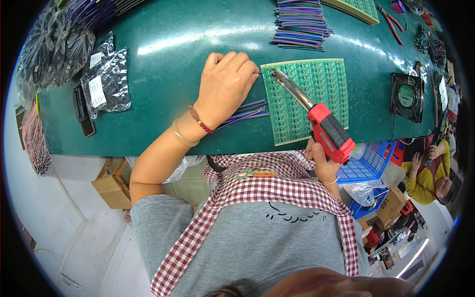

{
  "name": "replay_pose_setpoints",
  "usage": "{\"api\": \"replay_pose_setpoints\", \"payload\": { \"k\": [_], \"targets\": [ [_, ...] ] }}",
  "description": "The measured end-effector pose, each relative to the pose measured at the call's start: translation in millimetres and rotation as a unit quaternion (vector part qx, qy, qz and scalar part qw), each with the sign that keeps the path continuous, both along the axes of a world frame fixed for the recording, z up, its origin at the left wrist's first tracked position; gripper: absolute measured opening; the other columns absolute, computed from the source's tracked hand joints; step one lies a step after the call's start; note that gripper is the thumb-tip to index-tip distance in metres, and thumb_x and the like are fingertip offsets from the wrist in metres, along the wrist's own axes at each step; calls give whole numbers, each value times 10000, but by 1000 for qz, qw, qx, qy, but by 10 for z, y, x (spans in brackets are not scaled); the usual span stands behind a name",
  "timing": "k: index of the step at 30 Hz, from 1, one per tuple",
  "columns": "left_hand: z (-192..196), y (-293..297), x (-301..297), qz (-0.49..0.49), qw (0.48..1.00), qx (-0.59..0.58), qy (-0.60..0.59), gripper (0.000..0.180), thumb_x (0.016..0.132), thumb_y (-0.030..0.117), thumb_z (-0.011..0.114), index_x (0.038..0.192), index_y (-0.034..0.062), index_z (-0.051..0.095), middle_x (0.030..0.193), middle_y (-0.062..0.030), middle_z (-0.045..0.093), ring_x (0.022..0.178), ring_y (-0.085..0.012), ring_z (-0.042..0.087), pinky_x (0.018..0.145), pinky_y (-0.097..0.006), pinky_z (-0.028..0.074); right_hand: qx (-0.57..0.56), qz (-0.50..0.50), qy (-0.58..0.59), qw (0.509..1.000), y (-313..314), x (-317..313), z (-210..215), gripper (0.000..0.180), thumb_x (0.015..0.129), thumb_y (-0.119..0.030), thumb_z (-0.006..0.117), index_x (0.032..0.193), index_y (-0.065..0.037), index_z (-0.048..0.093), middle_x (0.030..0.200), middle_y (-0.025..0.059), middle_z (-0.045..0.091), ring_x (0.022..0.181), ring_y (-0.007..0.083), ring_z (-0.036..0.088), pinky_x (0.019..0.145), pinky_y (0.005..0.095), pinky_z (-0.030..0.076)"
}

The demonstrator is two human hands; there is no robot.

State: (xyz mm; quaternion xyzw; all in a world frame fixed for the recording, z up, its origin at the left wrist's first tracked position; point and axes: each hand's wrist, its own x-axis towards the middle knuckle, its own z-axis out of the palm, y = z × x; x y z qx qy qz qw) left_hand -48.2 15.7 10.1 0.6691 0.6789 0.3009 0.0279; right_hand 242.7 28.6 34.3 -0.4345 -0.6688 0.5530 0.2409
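Gripping red soldering gun (330,129), right hand (322,161) sits apart from left hand (228,74), which pinches wire (260,73) beside green circuit panel (309,101), right of left hand. Seems early: no attached wires visible; loose wires (250,111) near left hand, wire bundle (301,24) beyond hands, likely remain.

Lighting: bright, cool white; two elongated glare streaks on the upper bench (173,99), either side of the bundled wires (302,27); scattered glints on the plastic bag (118,74); shadows soft and faint. Sharpness: circuit panel (309,91) and soldering iron (332,131) crisp, without evident motion blur; smallest components indistinct; co-worker (426,178) at far right small and soft in detail. Distortion: circular fisheye field, corners black; bluish fringe along the left rim; bench edges bowed; luminous white strip (413,257), lower right, slanted.
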Motion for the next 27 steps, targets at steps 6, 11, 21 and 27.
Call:
{"api": "replay_pose_setpoints", "payload": {
  "k": [6,11,21,27],
  "targets": [
    [26,-18,-5,1,1000,-2,9,116,763,126,732,820,119,632,828,-1,566,803,-194,560,727,-342,391,-15,-36,17,999,-14,-31,45,415,921,-218,635,1205,70,541,661,68,561,529,113,493,492,249,397],
    [277,-150,82,2,999,-41,26,135,763,123,724,856,113,627,877,-25,555,859,-219,541,737,-359,398,-11,-56,38,998,7,-6,115,403,923,-194,615,1219,67,531,653,76,557,512,115,479,492,251,391],
    [257,-269,219,-5,983,-142,-117,98,839,70,645,869,36,559,861,-83,566,805,-311,584,706,-399,466,-18,-68,101,992,53,33,179,430,939,-237,598,1237,62,514,646,80,545,500,118,469,474,247,382],
    [125,-47,64,2,993,-50,-108,85,835,80,667,866,42,597,845,-93,579,667,-300,621,570,-375,503,-63,-51,81,993,60,36,159,437,936,-242,606,1242,55,512,654,77,545,506,118,471,477,251,384]
  ]
}}
